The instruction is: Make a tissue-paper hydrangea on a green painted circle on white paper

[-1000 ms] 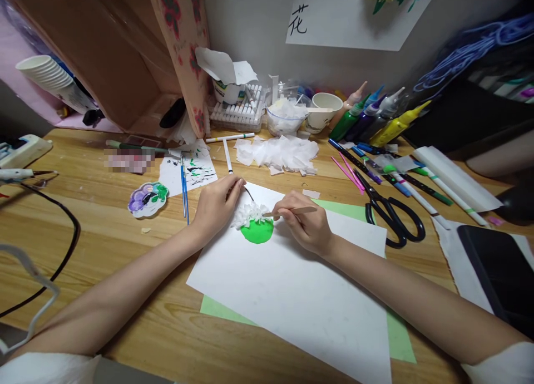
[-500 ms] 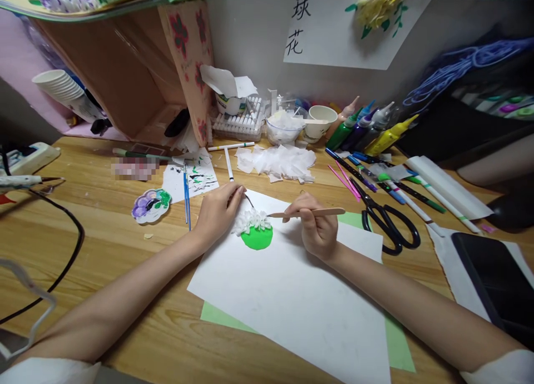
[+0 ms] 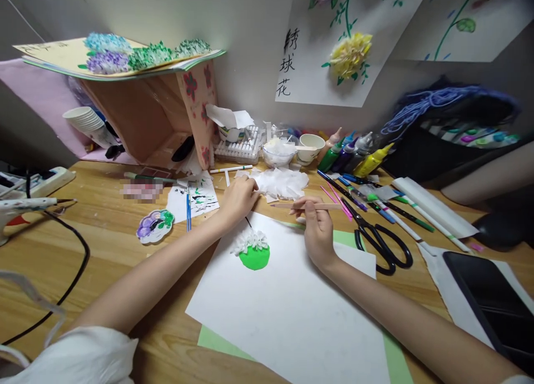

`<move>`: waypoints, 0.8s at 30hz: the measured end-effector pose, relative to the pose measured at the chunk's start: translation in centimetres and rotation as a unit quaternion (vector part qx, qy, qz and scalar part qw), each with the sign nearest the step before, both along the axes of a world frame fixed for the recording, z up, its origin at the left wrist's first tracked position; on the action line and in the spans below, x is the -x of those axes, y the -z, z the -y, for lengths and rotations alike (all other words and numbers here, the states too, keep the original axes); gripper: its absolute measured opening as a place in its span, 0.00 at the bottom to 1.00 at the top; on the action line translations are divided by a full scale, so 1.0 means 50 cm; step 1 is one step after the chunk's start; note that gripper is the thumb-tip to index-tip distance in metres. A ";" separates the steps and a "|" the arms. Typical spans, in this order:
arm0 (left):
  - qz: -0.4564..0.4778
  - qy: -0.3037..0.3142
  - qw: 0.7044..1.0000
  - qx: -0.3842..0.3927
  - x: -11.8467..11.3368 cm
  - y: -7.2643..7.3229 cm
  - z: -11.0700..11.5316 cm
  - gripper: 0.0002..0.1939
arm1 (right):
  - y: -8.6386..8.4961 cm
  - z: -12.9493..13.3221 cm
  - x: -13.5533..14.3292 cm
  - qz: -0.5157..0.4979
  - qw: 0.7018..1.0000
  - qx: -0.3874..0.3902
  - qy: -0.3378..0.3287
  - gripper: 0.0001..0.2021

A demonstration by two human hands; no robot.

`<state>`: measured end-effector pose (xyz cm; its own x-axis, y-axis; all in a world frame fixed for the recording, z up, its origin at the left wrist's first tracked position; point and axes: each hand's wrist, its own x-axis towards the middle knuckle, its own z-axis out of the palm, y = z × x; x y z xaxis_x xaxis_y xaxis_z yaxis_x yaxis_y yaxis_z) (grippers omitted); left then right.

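Observation:
My left hand [image 3: 241, 199] is at the left edge of a pile of torn white tissue paper pieces [image 3: 283, 183]. Its fingers are curled downward, and what lies between their tips is hidden. In my right hand [image 3: 317, 228] is a thin wooden stick [image 3: 280, 205], held nearly level above the paper with its tapered end pointing left. Between and below the hands lies a white sheet of paper [image 3: 287, 300]. On it is a bright green circle [image 3: 255, 257], its upper edge covered with crumpled white tissue tufts [image 3: 251, 240]. A short dark line runs upward from the tufts.
Black scissors [image 3: 384, 242], markers and a phone [image 3: 484, 295] lie to the right. Paint bottles [image 3: 373, 160], a paper cup [image 3: 309, 147] and a pen box [image 3: 240, 150] stand along the back. A paint palette [image 3: 155, 226] and hot glue gun [image 3: 25, 205] are at left.
My left hand has left the tufts on the sheet and moved up to the tissue pile. The stick has lifted away from the tufts with my right hand. The head view has tilted upward.

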<state>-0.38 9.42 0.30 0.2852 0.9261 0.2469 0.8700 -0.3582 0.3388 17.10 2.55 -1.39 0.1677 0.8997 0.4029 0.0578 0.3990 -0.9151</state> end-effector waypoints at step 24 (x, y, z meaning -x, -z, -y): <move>-0.017 0.286 0.934 0.212 -0.025 -0.080 0.087 0.05 | -0.005 0.004 -0.028 -0.128 0.986 -0.091 0.051 0.13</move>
